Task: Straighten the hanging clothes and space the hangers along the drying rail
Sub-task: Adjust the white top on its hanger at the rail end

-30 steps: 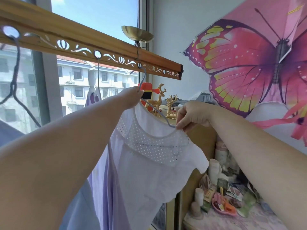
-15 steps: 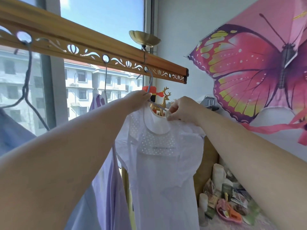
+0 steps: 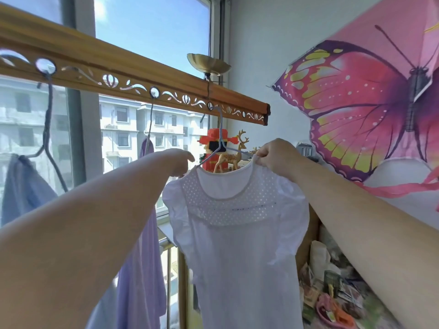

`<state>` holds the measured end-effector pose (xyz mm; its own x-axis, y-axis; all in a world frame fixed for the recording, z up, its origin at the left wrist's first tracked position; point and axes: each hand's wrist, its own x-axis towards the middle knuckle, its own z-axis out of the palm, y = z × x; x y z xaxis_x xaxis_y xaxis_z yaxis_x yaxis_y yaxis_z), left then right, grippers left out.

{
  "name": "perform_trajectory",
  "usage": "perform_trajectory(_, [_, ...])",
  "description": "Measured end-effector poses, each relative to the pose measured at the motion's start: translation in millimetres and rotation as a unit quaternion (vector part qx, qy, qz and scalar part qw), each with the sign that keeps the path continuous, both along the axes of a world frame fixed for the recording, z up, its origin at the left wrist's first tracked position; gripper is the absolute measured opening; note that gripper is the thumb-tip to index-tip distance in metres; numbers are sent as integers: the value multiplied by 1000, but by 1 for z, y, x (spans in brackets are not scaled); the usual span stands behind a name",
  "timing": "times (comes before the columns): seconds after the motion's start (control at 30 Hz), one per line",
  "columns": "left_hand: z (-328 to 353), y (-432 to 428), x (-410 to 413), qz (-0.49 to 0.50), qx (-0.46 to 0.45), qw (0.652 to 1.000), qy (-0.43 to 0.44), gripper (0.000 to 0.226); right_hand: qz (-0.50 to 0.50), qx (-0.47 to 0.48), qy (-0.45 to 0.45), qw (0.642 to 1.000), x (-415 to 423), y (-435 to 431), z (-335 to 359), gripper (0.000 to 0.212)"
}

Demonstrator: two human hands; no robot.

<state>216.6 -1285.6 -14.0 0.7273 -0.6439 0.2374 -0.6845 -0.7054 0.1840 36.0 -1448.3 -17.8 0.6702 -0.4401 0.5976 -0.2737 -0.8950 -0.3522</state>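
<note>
White blouse (image 3: 237, 245) | right hand (image 3: 276, 157) pinches it | left hand (image 3: 181, 161) grip hidden, cannot tell

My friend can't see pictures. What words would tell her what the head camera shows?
A white top hangs on a wire hanger hooked into a wooden drying rail; the right hand pinches one shoulder and the left hand is at the other. A purple garment hangs further left.

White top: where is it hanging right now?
Head view, centre: white top on a hanger hooked near the right end of the rail, right of the lilac garment; left hand and right hand hold its shoulders.
</note>
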Motion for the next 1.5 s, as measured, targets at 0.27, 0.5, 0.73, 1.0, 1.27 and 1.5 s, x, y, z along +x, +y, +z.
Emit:
perform_trajectory(0.27, [-5,-8,-1,6,29,999,-15,36,47,88,64,993,-9,4,-1,20])
perform_trajectory(0.5, [-1,-21,-19,-10,93,995,-14,41,85,88,142,982,1,27,-10,24])
perform_trajectory(0.73, [15,-16,-55,-34,1,999,9,38,112,74,75,988,8,44,-16,37])
perform_trajectory(1.0, [20,-1,-79,-166,-61,980,86,34,121,84,62,987,15,41,-15,51])
perform_trajectory(1.27, [29,23,-99,-65,-132,970,-191,37,105,-1,56,993,20,33,-20,42])
perform_trajectory(1.5, [10,48,-119,-17,-169,979,-114,36,78,-36,69,994,19,31,-29,35])
